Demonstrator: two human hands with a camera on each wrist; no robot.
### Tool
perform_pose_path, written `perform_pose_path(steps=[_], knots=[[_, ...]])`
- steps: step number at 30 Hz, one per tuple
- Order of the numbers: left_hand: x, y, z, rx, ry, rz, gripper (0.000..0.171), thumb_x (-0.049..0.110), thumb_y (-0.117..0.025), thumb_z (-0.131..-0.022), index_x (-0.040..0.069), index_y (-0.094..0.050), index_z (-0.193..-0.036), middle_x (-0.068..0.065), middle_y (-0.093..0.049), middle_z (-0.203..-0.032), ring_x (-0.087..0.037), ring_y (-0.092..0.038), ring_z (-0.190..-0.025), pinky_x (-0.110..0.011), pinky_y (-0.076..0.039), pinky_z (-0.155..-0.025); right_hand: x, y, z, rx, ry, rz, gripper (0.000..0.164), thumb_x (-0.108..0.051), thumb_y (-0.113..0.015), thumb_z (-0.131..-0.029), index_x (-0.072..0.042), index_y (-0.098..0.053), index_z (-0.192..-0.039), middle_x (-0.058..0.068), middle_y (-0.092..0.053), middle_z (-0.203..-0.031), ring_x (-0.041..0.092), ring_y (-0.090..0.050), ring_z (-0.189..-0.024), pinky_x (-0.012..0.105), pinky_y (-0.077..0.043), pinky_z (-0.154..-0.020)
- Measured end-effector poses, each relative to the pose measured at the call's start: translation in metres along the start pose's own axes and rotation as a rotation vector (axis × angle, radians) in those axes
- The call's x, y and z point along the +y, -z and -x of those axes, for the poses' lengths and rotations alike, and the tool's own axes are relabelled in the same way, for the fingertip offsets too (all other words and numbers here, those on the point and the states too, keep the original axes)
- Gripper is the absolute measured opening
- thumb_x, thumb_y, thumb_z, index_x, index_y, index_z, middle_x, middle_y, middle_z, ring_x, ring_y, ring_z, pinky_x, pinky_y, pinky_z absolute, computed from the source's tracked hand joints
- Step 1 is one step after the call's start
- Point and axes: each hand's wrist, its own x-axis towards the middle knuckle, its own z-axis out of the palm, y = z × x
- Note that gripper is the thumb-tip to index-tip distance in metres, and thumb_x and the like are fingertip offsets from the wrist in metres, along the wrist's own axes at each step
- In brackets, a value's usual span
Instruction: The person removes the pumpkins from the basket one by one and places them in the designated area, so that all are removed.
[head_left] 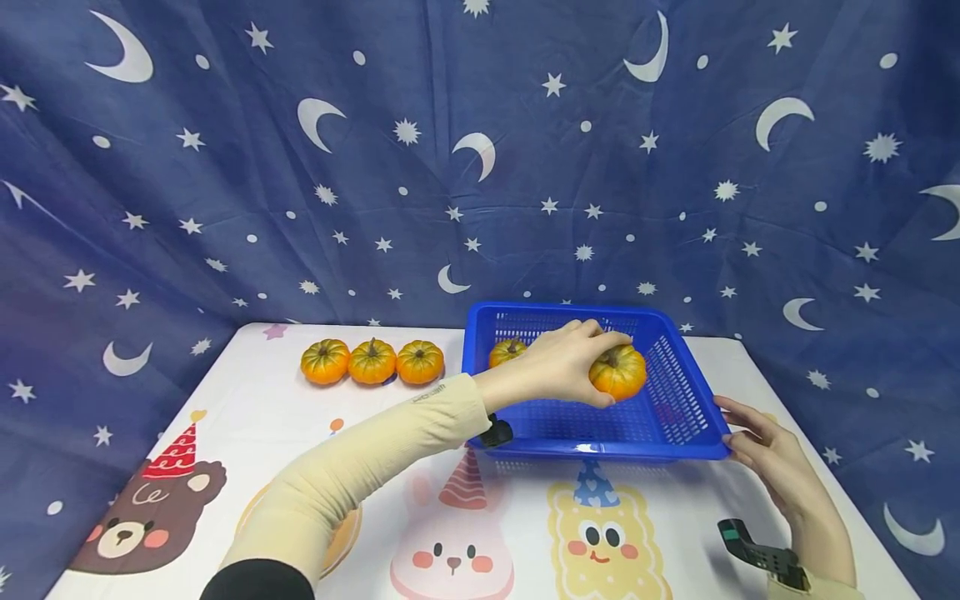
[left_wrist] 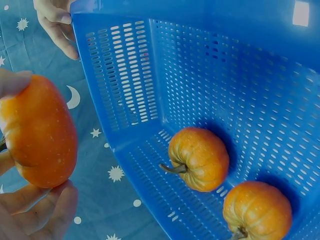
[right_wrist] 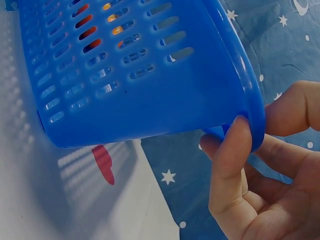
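Observation:
My left hand [head_left: 566,362] reaches over the blue plastic basket [head_left: 637,451] and grips a small orange pumpkin [head_left: 621,373] between thumb and fingers. In the left wrist view this held pumpkin [left_wrist: 42,135] appears at the left, apart from two others. Those two, one pumpkin [left_wrist: 200,159] beside another pumpkin [left_wrist: 257,212], lie on the basket floor; in the head view the left hand and wrist hide part of them. My right hand [head_left: 776,462] pinches the basket's rim at its near right corner, with thumb and fingers on both sides of the rim [right_wrist: 256,110].
Three more pumpkins [head_left: 372,362] stand in a row on the white cartoon-printed tablecloth [head_left: 360,425], left of the basket. A dark blue curtain [head_left: 405,183] with moons and stars hangs behind the table and at both sides.

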Motion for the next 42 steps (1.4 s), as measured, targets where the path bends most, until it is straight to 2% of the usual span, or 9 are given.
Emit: perform_pose_path(steps=[6, 18, 25, 33, 39, 42], knots=[[-0.001, 0.006, 0.011, 0.006, 0.01, 0.003, 0.078, 0.05, -0.074, -0.074, 0.034, -0.041, -0.143, 0.003, -0.054, -0.122, -0.011, -0.05, -0.103, -0.024, -0.048, -0.074, -0.001, 0.001, 0.0, 0.0, -0.01, 0.006, 0.055, -0.006, -0.048, -0.094, 0.003, -0.032, -0.146, 0.02, -0.035, -0.135, -0.01, -0.054, -0.087, 0.015, -0.053, -0.072], [-0.005, 0.013, 0.029, 0.05, 0.027, 0.009, 0.078, 0.05, -0.075, -0.072, 0.034, -0.043, -0.142, 0.004, -0.055, -0.122, -0.011, -0.051, -0.106, -0.027, -0.05, -0.079, 0.0, 0.003, 0.0, 0.013, 0.001, -0.005, 0.055, -0.006, -0.051, -0.093, 0.003, -0.034, -0.145, 0.0, -0.041, -0.122, -0.008, -0.056, -0.088, 0.015, -0.053, -0.072], [-0.013, 0.016, 0.043, 0.049, 0.068, 0.041, 0.079, 0.05, -0.076, -0.072, 0.035, -0.043, -0.142, 0.003, -0.054, -0.125, -0.013, -0.052, -0.109, -0.03, -0.052, -0.08, 0.001, 0.003, 0.0, 0.012, 0.0, 0.009, 0.055, -0.006, -0.05, -0.094, 0.002, -0.034, -0.146, 0.006, -0.041, -0.127, -0.009, -0.056, -0.087, 0.015, -0.052, -0.072], [-0.027, 0.02, 0.056, 0.091, 0.099, 0.061, 0.078, 0.048, -0.077, -0.071, 0.033, -0.045, -0.14, 0.002, -0.055, -0.125, -0.015, -0.052, -0.112, -0.036, -0.051, -0.085, 0.001, 0.002, 0.0, 0.011, -0.011, 0.016, 0.055, -0.005, -0.049, -0.093, 0.003, -0.034, -0.145, 0.013, -0.04, -0.13, -0.01, -0.055, -0.087, 0.015, -0.052, -0.071], [-0.039, 0.021, 0.065, 0.088, 0.128, 0.067, 0.077, 0.047, -0.077, -0.071, 0.033, -0.046, -0.14, 0.001, -0.055, -0.125, -0.017, -0.052, -0.113, -0.036, -0.051, -0.085, 0.002, 0.001, -0.001, 0.002, -0.02, -0.005, 0.055, -0.006, -0.05, -0.094, 0.002, -0.034, -0.145, -0.004, -0.043, -0.122, -0.009, -0.056, -0.087, 0.014, -0.052, -0.072], [-0.045, 0.02, 0.071, 0.089, 0.145, 0.063, 0.078, 0.047, -0.077, -0.07, 0.032, -0.046, -0.14, 0.001, -0.055, -0.125, -0.017, -0.052, -0.113, -0.036, -0.052, -0.082, 0.001, 0.0, -0.001, 0.001, -0.014, -0.01, 0.055, -0.006, -0.05, -0.093, 0.002, -0.034, -0.145, -0.007, -0.043, -0.12, -0.009, -0.056, -0.087, 0.014, -0.052, -0.072]])
